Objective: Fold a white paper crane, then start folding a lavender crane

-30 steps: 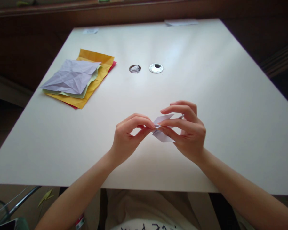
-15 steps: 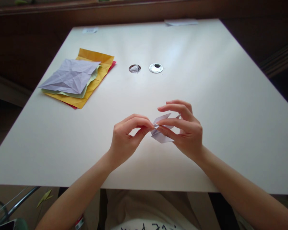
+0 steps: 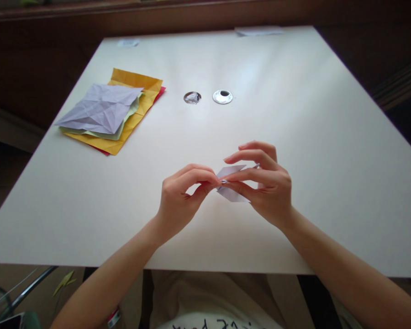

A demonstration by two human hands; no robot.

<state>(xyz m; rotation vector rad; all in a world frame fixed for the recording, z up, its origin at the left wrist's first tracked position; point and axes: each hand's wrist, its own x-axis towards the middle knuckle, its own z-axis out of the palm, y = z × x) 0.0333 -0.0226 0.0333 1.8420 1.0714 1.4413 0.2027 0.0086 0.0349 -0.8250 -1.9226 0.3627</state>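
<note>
A small folded piece of pale lilac paper (image 3: 233,195), with wing-like flaps, is held between my two hands above the near half of the white table (image 3: 329,151). My left hand (image 3: 187,194) pinches its left tip between thumb and forefinger. From the other side, my right hand (image 3: 265,183) grips the paper's middle with thumb and forefinger, its other fingers curved above. One flap sticks out on the far side, another on the near side. The fingertips hide the folds at the centre.
On the left lies a stack of creased sheets: lilac paper (image 3: 101,107) on top, pale green below, then yellow paper (image 3: 137,116) and red. Two round holes, one with a metallic cap (image 3: 219,98), sit beyond my hands. White paper (image 3: 258,31) lies at the far edge.
My right fingers have shifted slightly, closing in at the left tip of the folded paper. The flaps have tilted a little. My left hand stays almost where it was.
</note>
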